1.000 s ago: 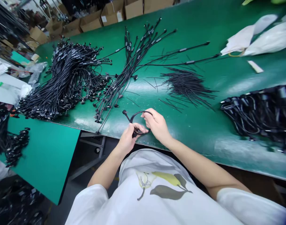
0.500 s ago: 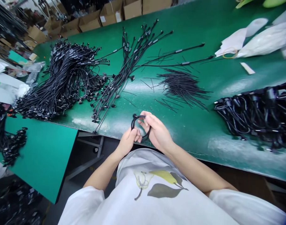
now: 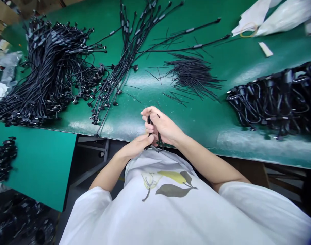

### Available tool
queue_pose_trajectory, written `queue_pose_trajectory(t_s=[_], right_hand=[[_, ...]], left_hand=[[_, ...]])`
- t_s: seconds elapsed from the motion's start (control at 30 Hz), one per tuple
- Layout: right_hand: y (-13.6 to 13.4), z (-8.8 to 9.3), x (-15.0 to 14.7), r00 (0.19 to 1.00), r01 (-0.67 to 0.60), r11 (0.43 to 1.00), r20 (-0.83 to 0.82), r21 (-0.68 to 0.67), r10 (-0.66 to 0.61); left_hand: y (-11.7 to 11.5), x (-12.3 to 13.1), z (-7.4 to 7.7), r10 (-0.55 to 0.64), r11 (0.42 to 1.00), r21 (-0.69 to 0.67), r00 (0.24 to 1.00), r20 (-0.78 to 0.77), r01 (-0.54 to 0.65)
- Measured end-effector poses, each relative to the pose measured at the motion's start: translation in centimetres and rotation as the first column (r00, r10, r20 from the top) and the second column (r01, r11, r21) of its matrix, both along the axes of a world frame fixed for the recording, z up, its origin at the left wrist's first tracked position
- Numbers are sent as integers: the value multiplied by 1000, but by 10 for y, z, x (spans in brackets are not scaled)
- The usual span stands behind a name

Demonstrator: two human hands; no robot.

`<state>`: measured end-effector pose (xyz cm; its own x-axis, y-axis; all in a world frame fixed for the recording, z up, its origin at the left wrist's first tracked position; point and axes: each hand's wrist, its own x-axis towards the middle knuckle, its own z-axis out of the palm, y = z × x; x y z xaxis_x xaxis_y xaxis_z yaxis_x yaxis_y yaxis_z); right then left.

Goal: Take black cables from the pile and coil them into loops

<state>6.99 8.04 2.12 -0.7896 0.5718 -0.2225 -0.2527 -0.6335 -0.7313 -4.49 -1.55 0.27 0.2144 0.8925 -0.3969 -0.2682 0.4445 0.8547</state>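
Note:
A black cable is looped between my two hands, just over the table's front edge. My right hand wraps its fingers around the upper part of the loop. Lower down, my left hand pinches the cable, its fingertips close to the right palm. A grey sleeve on the cable shows below the fingers, near my shirt. Part of the loop is hidden inside the hands. Beyond the hands lies a pile of thin black ties on the green table.
Loose straight cables lie left of the ties, beside a big heap of cables. Bundled, coiled cables lie at the right. White wrapping and a small white piece are at the far right. A lower green surface adjoins at left.
The open ring of cable has been squeezed narrower, and my hands have come closer together. My right hand's fingers now curl around it. The camera view has tilted downward.

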Motion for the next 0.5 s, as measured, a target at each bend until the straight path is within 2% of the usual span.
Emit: queue_pose_trajectory(t_s=[0.1,0.17,0.37,0.43,0.5], right_hand=[[4,2,1,994,-107,993,2,50,107],[7,0,0,995,-100,990,27,99,98],[13,-9,-8,998,19,994,57,107,-25],[12,-10,-8,996,63,992,58,106,-70],[12,-8,-9,996,72,989,52,131,-79]], left_hand=[[-3,8,2,-53,984,-144,946,321,104],[-5,15,3,2,977,-195,915,404,84],[-5,34,5,248,948,-287,877,411,-134],[-4,36,5,275,942,-292,876,396,-163],[-2,34,6,252,948,-284,884,394,-144]])
